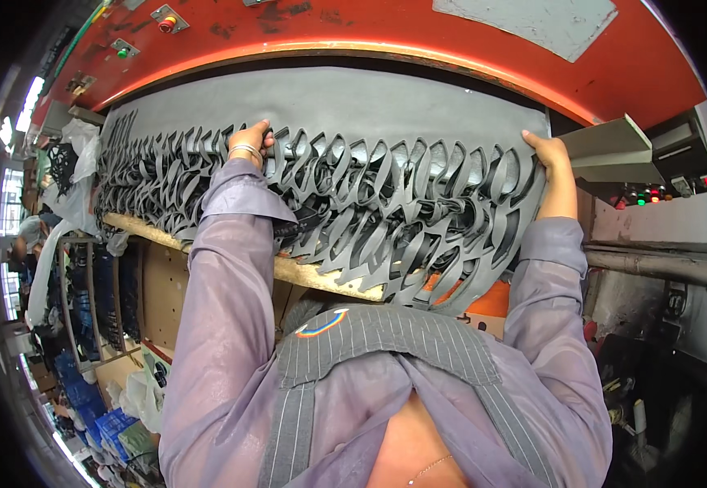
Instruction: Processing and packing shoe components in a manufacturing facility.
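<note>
While fingertips hide in cut-outs, left hand (pixel 249 137) and right hand (pixel 550 151) each grip the grey sheet (pixel 345 106) closed.

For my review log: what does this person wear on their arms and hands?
Both arms are in loose, slightly sheer lilac sleeves reaching the wrists. The left hand is bare, with a thin silvery bangle at the wrist. The right hand is bare, no glove or jewellery visible.

Single head-worn fisheye view, looking steeply down and forward from close range. The wearer's chest and forearms fill the lower frame.
</note>
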A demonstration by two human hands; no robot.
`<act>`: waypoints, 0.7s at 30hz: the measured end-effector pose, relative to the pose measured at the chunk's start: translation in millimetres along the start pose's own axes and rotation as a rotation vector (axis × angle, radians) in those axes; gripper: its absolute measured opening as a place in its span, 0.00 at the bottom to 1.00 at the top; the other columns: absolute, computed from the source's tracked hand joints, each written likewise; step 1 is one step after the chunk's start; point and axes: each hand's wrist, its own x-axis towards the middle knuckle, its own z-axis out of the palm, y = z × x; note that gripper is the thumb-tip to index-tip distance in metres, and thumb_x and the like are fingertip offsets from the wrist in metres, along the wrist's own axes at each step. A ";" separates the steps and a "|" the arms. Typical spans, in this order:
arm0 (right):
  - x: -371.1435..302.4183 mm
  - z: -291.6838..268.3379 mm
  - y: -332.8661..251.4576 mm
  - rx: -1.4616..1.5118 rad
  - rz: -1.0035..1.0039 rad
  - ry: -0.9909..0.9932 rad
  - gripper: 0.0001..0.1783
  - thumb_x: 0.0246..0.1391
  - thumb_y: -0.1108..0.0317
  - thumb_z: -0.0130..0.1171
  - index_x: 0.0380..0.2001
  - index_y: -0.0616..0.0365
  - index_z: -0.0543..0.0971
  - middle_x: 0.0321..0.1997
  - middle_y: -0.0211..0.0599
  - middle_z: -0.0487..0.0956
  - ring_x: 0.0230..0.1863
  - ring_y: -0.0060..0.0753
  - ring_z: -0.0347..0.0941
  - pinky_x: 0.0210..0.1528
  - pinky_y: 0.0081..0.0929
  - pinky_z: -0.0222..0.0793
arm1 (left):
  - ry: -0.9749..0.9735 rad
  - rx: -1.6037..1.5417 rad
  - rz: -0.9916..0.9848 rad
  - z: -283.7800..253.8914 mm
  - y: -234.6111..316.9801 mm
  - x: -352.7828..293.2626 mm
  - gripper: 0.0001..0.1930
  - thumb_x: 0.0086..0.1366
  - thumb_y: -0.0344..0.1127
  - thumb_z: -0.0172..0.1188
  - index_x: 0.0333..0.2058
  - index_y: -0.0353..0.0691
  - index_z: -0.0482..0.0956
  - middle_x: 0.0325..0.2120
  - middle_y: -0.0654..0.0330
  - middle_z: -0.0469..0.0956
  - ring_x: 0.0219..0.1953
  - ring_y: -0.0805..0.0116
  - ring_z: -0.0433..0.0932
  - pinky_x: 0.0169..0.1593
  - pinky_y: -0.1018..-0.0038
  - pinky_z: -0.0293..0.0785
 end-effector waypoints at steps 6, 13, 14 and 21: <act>6.0 3.1 9.7 -0.250 -0.087 0.071 0.41 0.42 0.43 0.69 0.45 0.75 0.77 0.48 0.64 0.77 0.52 0.52 0.75 0.54 0.37 0.68 | 0.020 0.010 0.038 2.7 -0.5 0.2 0.10 0.61 0.42 0.63 0.31 0.42 0.79 0.21 0.66 0.77 0.17 0.78 0.70 0.19 0.79 0.60; -12.5 -3.7 -2.6 -0.439 -0.066 0.116 0.51 0.39 0.34 0.66 0.48 0.79 0.74 0.51 0.66 0.75 0.56 0.56 0.72 0.57 0.39 0.66 | -0.108 0.126 0.079 -18.4 -1.4 -13.6 0.16 0.62 0.45 0.62 0.30 0.34 0.81 0.19 0.64 0.74 0.17 0.73 0.69 0.22 0.74 0.67; -20.5 -4.6 -8.7 -0.521 -0.052 0.117 0.51 0.40 0.34 0.65 0.50 0.77 0.73 0.53 0.65 0.74 0.57 0.56 0.71 0.58 0.40 0.65 | -0.157 0.146 0.120 -24.2 0.9 -16.6 0.17 0.62 0.45 0.61 0.32 0.33 0.80 0.20 0.63 0.74 0.17 0.72 0.70 0.23 0.75 0.68; -116.0 23.7 -72.1 -0.720 -0.279 0.506 0.39 0.48 0.46 0.65 0.55 0.61 0.70 0.54 0.54 0.75 0.58 0.50 0.70 0.57 0.43 0.67 | -0.428 0.243 0.275 -66.6 9.5 -44.7 0.16 0.66 0.39 0.57 0.44 0.31 0.76 0.28 0.61 0.76 0.26 0.72 0.76 0.35 0.77 0.73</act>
